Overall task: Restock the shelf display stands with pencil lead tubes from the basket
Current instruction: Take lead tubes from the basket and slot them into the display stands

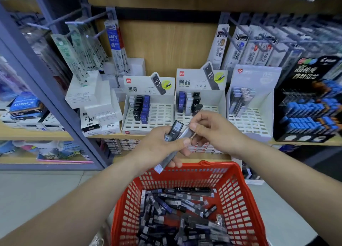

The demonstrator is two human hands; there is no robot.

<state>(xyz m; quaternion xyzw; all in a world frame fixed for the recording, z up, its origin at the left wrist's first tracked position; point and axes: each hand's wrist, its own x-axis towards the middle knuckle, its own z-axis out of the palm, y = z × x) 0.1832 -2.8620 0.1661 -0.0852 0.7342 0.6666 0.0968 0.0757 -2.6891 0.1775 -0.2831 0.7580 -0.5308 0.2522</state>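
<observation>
Closest to me, at the bottom of the frame, is the red basket (236, 199), with a heap of lead tubes (177, 208) inside. Just above it, in the middle of the frame, the left hand (159, 144) is curled round a small bunch of dark tubes (175, 130). Touching it on the right, the right hand (212, 133) pinches the top end of a pale grey tube (185, 134) with its thumb and fingers. That tube slants from lower left up to upper right. On the shelf I see three white stands: the left stand (159, 114), the middle stand (219, 98) and the right stand (248, 120), all with many bare slots. The middle stand sits right above the right hand, so I think that hand is nearer and must tip the tube up straight to drop it in.
</observation>
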